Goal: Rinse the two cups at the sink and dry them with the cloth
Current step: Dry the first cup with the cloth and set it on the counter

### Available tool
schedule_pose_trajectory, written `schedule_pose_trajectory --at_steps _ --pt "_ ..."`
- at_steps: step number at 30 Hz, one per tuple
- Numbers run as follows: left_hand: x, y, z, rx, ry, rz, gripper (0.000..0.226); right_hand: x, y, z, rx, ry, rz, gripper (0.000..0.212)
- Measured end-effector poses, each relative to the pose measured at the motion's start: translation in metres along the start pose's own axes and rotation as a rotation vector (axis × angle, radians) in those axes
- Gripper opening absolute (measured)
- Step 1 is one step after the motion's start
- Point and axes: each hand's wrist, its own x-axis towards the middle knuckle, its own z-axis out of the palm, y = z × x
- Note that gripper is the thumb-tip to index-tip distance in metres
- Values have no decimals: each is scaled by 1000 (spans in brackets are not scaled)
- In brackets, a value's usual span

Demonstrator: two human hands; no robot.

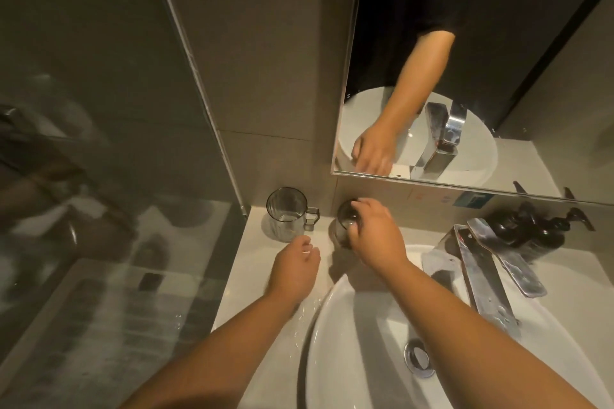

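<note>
Two clear cups stand on the counter by the back wall. The left cup (286, 213) has a handle on its right side and stands free. My right hand (375, 236) grips the rim of the darker second cup (345, 221), which stands upright on the counter. My left hand (295, 267) hovers above the counter just in front of the left cup, fingers loosely curled, holding nothing. The white basin (335, 325) lies under my right forearm. No cloth is in view.
A chrome faucet (481, 272) reaches over the basin from the right, with dark pump bottles (531, 229) behind it. A drain (419, 359) sits in the basin floor. A mirror (465, 76) hangs above; a glass partition (99, 143) borders the counter's left. Water drops wet the counter.
</note>
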Motion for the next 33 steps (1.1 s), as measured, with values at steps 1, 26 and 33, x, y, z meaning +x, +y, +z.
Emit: schedule_pose_trajectory --at_steps 1,26,33 --pt "0 -3 -7 -41 76 -21 34 1 -9 4 -1 -24 -64 41" --pt "55 -15 -50 -337 12 84 48 17 -45 73 252 -248 245 37" --pt "68 -17 -55 -227 -144 134 54 10 -42 82 428 -140 364 52"
